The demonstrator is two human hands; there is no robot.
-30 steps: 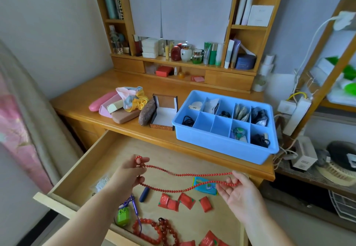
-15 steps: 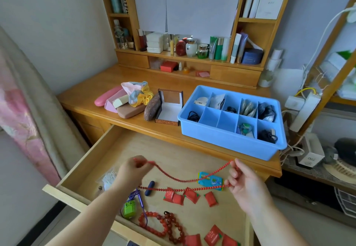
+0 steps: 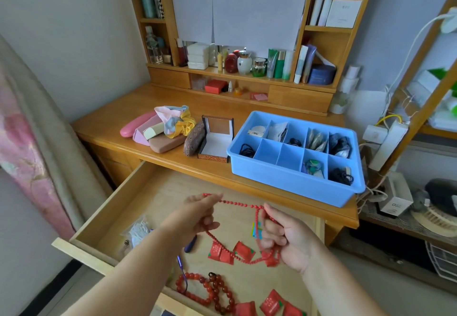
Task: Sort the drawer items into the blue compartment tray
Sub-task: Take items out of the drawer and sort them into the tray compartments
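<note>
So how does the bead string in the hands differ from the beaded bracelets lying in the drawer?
The bead string has tiny beads; the bracelets have much bigger, darker ones. The string is one long strand held up between the left hand and right hand; the bracelets lie coiled on the drawer floor. Both are red.

The wooden desk [image 3: 118,127] carries the blue compartment tray [image 3: 291,184], an open box [image 3: 215,142] and pouches [image 3: 163,140].

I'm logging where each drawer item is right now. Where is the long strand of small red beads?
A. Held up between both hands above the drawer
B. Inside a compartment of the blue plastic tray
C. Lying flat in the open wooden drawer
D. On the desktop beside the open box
A: the long strand of small red beads stretches between the left hand and the right hand, above the open wooden drawer.
</note>
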